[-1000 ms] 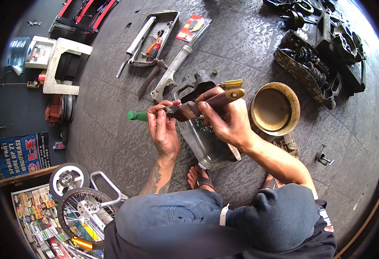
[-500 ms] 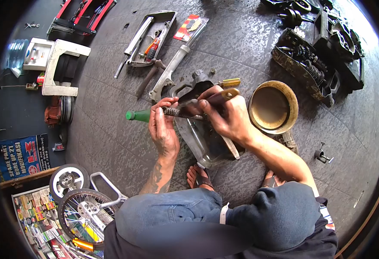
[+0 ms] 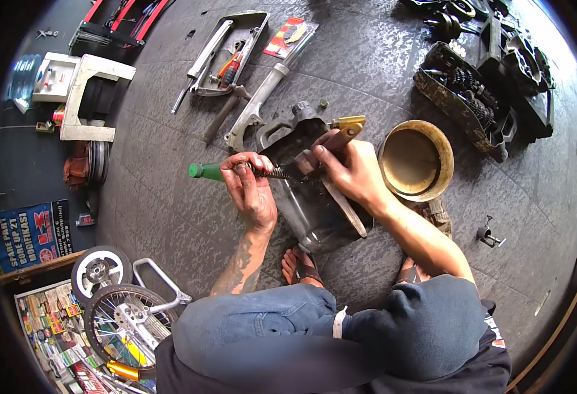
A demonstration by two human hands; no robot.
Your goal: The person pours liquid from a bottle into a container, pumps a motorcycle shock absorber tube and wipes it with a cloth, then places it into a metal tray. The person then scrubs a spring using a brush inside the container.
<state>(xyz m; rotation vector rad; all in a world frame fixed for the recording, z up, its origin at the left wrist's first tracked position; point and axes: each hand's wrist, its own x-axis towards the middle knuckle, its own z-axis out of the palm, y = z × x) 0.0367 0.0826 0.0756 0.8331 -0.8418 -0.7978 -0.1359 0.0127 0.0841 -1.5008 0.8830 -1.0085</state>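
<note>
Between the fingers of my left hand (image 3: 252, 194) is a dark coil spring (image 3: 275, 173), held roughly level and pointing right. My right hand (image 3: 356, 172) grips a paintbrush (image 3: 336, 143) with a brown handle, its dark bristles at the spring's right end. Below both hands lies a cut-open, see-through plastic jerrycan (image 3: 316, 231) with murky contents. A wooden-looking stick (image 3: 346, 211) leans across its right side, under my right hand. Just beyond my left fingers shows a green bottle (image 3: 204, 171), partly hidden by that hand. A yellow-handled tool (image 3: 350, 121) sits behind the brush.
A round tub of brownish liquid (image 3: 414, 161) stands to the right. Ahead lie a fork leg (image 3: 260, 100), a hammer (image 3: 225, 117) and a tray (image 3: 260, 26) with tools. Greasy engine parts (image 3: 469, 95) are at upper right; wheels (image 3: 127, 322) lie at lower left.
The brush has moved right along the spring, and its handle has tilted up more steeply. My left hand keeps hold of the spring in nearly the same place.
</note>
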